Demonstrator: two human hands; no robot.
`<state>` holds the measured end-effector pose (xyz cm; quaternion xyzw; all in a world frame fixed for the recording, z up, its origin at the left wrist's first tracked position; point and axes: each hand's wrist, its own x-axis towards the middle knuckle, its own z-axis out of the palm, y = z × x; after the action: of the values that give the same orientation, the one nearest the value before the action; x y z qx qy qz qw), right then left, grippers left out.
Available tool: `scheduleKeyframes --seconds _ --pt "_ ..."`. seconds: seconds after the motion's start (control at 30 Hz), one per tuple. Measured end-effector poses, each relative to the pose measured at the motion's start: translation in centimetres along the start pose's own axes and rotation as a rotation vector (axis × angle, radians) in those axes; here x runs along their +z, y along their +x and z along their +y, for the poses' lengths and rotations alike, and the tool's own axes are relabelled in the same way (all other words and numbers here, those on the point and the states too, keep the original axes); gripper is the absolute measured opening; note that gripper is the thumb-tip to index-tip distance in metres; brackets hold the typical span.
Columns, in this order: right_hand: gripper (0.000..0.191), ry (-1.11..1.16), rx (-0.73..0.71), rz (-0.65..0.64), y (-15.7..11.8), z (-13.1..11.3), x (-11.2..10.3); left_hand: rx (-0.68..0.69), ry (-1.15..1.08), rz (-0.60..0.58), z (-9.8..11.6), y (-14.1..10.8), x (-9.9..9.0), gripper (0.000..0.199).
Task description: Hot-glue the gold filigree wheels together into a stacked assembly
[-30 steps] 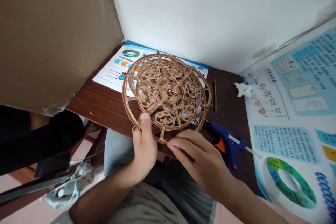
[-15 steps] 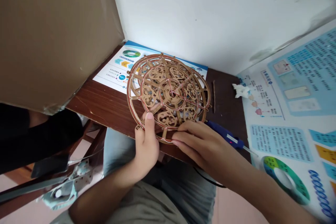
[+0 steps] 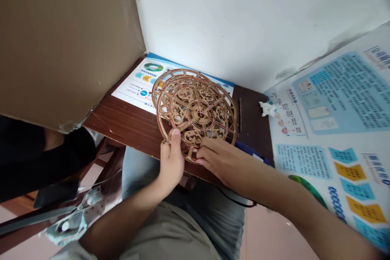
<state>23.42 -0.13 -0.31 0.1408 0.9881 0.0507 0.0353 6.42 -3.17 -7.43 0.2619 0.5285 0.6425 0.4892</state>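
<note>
A round wooden openwork wheel with scroll patterns and reddish rims is tilted toward me at the desk's front edge. It looks like two rings, one behind the other. My left hand grips its lower left rim, thumb on top and fingers hidden beneath. My right hand is closed at the lower right rim, fingertips pinching its edge. A blue-handled screwdriver lies on the desk just beyond my right hand, partly covered by the hand and forearm.
Under the wheel lies a printed sheet on the brown desk. Cardboard stands at left, a white panel behind. A crumpled white scrap and a thin dark stick are at right, beside a printed poster.
The wheel's front ring has shifted against the rear ring, which now shows more at the upper left. My right hand has moved slightly left along the rim. The view has shifted a little.
</note>
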Motion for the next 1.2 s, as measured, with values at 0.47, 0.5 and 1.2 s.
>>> scheduleKeyframes --seconds 0.47,0.5,1.2 --pt "0.028 0.382 0.502 0.746 -2.1 -5.6 5.2 -0.124 -0.152 0.175 -1.3 0.7 0.1 0.048" --pt "0.028 0.383 0.506 0.748 -1.9 -5.6 5.3 -0.122 -0.134 0.179 -1.5 0.8 0.0 0.049" --pt "0.021 1.021 1.108 1.022 -4.4 -9.1 4.5 -0.093 -0.365 -0.019 0.6 0.2 -0.4 0.050"
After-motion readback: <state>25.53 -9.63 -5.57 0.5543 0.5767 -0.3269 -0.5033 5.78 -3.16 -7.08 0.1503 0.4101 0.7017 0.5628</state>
